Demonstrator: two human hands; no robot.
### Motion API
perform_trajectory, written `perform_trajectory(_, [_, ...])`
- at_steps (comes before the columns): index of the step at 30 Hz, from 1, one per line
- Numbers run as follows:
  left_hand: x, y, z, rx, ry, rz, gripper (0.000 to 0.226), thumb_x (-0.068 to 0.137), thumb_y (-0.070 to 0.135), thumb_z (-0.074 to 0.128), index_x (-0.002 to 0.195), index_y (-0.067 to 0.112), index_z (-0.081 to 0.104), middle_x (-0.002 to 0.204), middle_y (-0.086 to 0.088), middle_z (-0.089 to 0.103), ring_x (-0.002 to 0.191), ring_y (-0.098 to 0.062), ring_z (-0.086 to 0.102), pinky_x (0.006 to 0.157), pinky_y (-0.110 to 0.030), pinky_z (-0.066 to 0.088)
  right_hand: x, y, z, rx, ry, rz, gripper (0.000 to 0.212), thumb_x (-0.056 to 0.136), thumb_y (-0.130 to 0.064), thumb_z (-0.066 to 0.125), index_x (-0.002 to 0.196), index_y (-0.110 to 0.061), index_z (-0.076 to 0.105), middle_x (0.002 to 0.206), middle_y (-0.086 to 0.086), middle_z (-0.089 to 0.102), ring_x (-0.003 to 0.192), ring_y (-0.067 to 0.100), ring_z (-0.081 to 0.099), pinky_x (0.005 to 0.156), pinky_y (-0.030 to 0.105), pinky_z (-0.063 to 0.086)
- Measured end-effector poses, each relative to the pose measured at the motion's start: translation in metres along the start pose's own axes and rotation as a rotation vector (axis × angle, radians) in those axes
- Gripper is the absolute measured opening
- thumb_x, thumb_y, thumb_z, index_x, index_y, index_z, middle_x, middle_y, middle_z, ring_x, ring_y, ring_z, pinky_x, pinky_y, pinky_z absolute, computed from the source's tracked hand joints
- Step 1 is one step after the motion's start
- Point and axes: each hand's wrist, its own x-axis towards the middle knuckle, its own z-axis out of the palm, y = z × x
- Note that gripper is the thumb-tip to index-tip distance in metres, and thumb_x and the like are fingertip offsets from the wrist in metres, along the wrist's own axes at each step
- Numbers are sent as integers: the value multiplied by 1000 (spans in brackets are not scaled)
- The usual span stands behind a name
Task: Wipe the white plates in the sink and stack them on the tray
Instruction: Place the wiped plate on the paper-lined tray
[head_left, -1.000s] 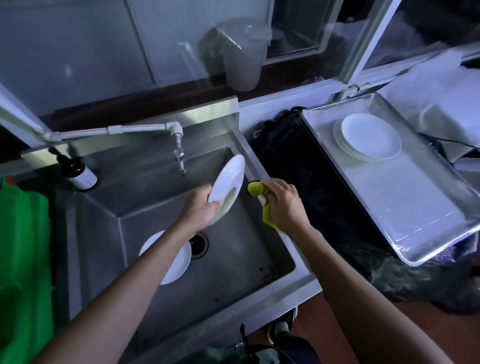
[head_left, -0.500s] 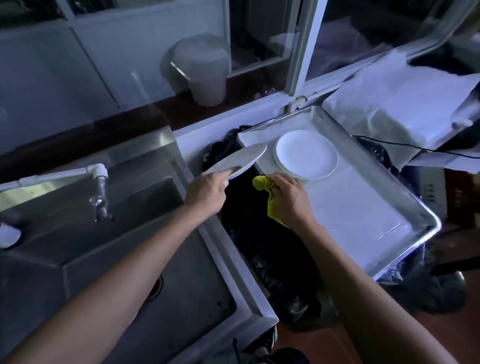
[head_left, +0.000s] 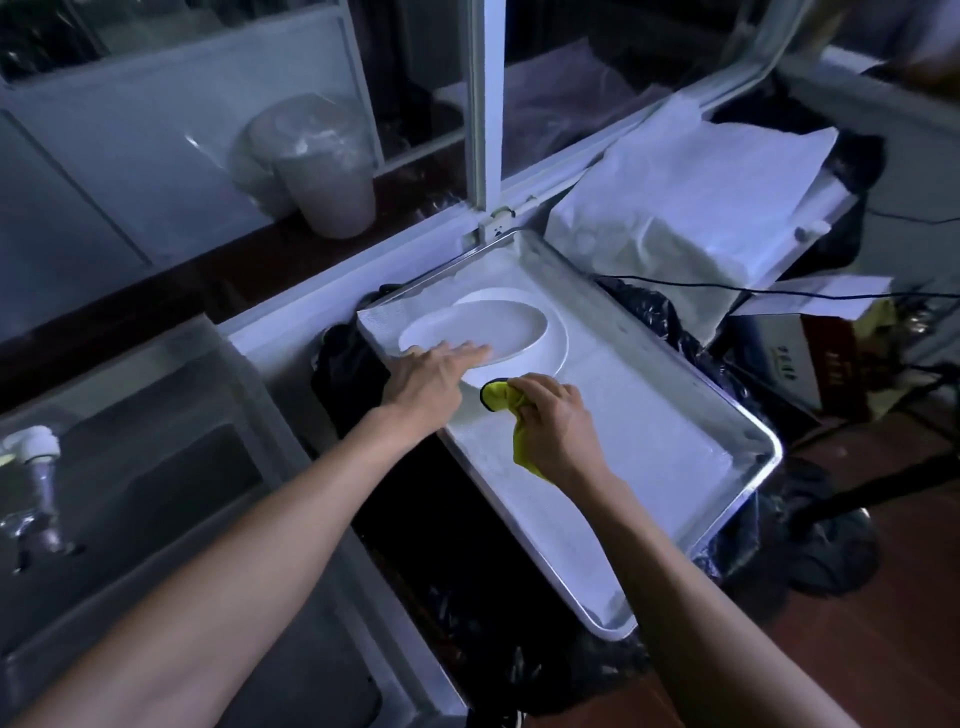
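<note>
Presently catalogued, head view:

Left hand (head_left: 427, 379): fingers extended nearly straight over the near edge of a white plate (head_left: 475, 325), thumb side hidden beneath; carrying the plate tilted, left edge raised, just above the stack. Whether plate and stack touch at the right: cannot tell.

Stack of white plates (head_left: 558, 340): lying flat in the far-left part of the tray, mostly covered by the held plate; only a crescent of rim visible at right and near side.

Right hand (head_left: 553, 423): fingers curled tight round a yellow cloth (head_left: 501, 399), bunched, with a dark-edged corner poking out toward the stack and a tail hanging below the palm. Held over the tray, just near of the stack.

Tray (head_left: 670, 467): metal, rectangular, set at an angle on black plastic sheeting (head_left: 488, 613), right of the sink.

Sink (head_left: 156, 499): steel, at left, basin in shadow; contents not discernible. Tap (head_left: 36, 467) at the far-left edge.

Beyond the tray: white window frame (head_left: 480, 104); pale lidded container (head_left: 324, 166) behind glass; crumpled white paper (head_left: 691, 208) at far right; black cable (head_left: 779, 296) running across it.
</note>
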Motion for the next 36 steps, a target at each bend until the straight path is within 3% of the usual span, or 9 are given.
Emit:
perform_trajectory(8, [24,9,38,100,-57,14,73,91,-7,40,152,32,44,156,2,46,141,-24,43,115,-45,29,-4,27,-7,8,-65,58,40,95,-7,50,127,-25,65,130,-6,64,110,33,53,88,50,49])
perform_trajectory(20, [34,6,66,224,-187,107,74,96,-1,38,161,29,19,168,-1,22,153,-31,18,122,-47,16,-11,50,13,12,-60,124,36,95,-10,56,123,-29,66,127,-11,65,105,31,55,86,49,50])
perform_trajectory(31, [38,10,87,328,-276,116,88,93,-2,48,162,27,3,170,-6,-2,154,-37,-5,125,-54,3,-16,63,16,9,-82,173,40,94,-8,53,123,-32,66,127,-14,63,106,28,53,87,47,50])
perform_trajectory(36, [45,16,95,408,-310,66,82,102,17,45,160,25,-12,169,-6,-16,154,-39,-13,123,-60,2,-20,67,14,6,-106,204,42,94,-7,53,124,-33,65,130,-14,62,108,29,51,88,48,49])
